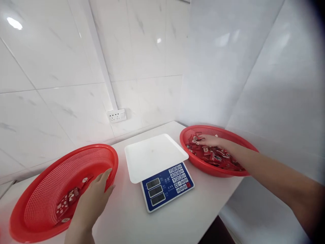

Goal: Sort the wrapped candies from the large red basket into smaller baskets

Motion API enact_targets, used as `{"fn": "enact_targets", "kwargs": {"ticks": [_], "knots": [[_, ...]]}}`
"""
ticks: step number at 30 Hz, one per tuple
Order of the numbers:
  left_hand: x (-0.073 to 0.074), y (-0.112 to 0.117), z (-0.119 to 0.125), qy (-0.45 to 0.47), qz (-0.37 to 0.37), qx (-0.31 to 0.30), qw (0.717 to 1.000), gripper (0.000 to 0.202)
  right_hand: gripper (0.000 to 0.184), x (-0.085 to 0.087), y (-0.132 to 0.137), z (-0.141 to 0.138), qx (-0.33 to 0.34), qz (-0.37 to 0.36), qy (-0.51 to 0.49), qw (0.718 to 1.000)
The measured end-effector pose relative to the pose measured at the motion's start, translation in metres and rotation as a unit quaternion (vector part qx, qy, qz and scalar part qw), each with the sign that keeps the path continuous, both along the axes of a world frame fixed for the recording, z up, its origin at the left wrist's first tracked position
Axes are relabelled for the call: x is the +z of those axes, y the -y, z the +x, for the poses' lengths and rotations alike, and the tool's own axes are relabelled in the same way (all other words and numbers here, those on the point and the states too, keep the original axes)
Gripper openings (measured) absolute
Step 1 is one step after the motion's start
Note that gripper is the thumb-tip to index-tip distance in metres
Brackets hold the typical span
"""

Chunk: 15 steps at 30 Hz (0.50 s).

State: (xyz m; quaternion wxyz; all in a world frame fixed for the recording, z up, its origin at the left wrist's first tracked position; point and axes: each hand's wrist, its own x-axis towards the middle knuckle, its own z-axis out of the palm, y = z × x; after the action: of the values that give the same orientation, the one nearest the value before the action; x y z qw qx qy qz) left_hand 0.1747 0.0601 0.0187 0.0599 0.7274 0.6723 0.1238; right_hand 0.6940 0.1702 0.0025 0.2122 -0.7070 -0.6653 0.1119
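My left hand lies flat and open on the near rim of the left red basket, which holds a few red packets. My right hand reaches into the right red basket, fingers resting among many red packets; whether it grips one I cannot make out. Between the baskets stands a scale with a bare white tray and a blue keypad front.
The white counter ends at its right edge near the right basket. Tiled walls close in behind and to the right. A white wall socket sits under a cable duct behind the scale.
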Motion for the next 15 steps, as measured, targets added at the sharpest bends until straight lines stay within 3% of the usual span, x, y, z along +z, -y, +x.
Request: {"fn": "enact_targets", "kwargs": {"ticks": [5,8,13,15], "knots": [[0.011,0.009,0.022,0.010,0.016,-0.035,0.999,0.053,0.050,-0.032,0.008,0.014,-0.008,-0.088,0.039,0.995],[0.014,0.013,0.030,-0.006,0.003,-0.058,0.998,0.053,0.047,-0.041,0.010,0.005,0.001,-0.095,0.049,0.994],[0.014,0.014,0.031,-0.029,0.000,-0.055,0.998,0.054,0.029,-0.028,0.009,-0.009,0.073,-0.107,0.029,0.991],[0.014,0.014,0.032,-0.034,0.007,-0.061,0.998,0.054,0.013,-0.018,0.007,-0.013,0.080,-0.105,0.030,0.991]]}}
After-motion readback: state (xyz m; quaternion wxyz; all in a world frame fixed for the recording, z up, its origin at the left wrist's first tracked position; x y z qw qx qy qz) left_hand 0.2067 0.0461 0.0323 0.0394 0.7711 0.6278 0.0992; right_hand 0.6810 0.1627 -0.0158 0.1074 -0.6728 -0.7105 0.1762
